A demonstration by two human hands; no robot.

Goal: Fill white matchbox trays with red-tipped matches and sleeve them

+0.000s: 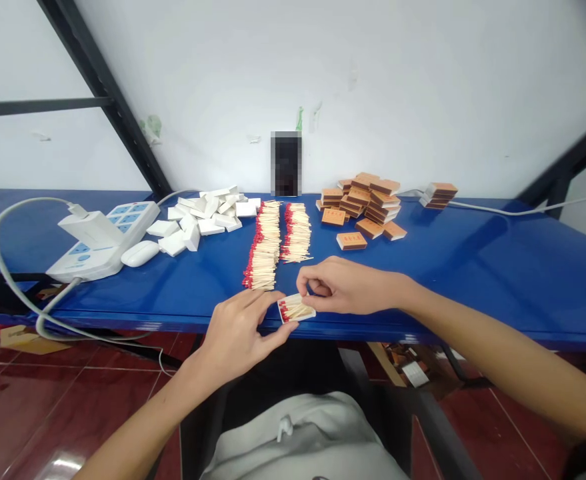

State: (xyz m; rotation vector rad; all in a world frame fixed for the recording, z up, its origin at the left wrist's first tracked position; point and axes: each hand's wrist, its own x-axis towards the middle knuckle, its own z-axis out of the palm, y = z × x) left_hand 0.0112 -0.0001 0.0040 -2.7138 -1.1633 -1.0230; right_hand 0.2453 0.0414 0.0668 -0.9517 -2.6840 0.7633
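My left hand grips a small white matchbox tray at its left end, between thumb and fingers, close to the shelf's front edge. Inside the tray lie red-tipped matches, heads to the left. From the right, my right hand reaches over the tray with curled fingers, thumb and forefinger pinched at the plain match ends. Its fingertips partly cover the tray's right side. Just beyond my hands, two rows of loose matches run away from me, the left row longer than the right one.
White empty trays are heaped at back left, beside a power strip with a plugged charger and a white mouse. Orange-brown matchboxes are piled at back right, with a small stack farther right. A dark blurred panel leans on the wall.
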